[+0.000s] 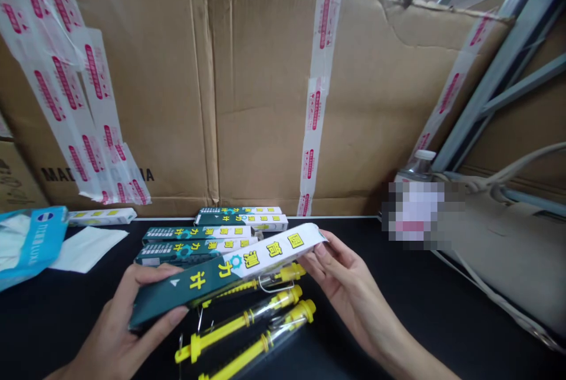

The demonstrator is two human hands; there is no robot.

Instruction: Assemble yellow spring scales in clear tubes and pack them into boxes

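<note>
A long green-and-white carton [241,268] with yellow lettering is held slanting across the middle, its right end higher. My left hand [119,315] grips its green left end, thumb on the near side and fingers over the far side. At the white right end, my right hand [338,268] pinches the end of the carton between thumb and fingers. Below it on the black table lie tubular spring scales with clear barrels and yellow ends: one [283,275] partly hidden by the carton, a middle one [241,321] and a nearest one [274,338].
Behind my hands lie several similar cartons [239,222]. A blue tissue pack [39,244], a white tissue [92,248] and another carton [104,216] are at the left. At the right stand a bottle [422,164] and a pale bag [499,250]. A cardboard wall [265,102] closes off the back.
</note>
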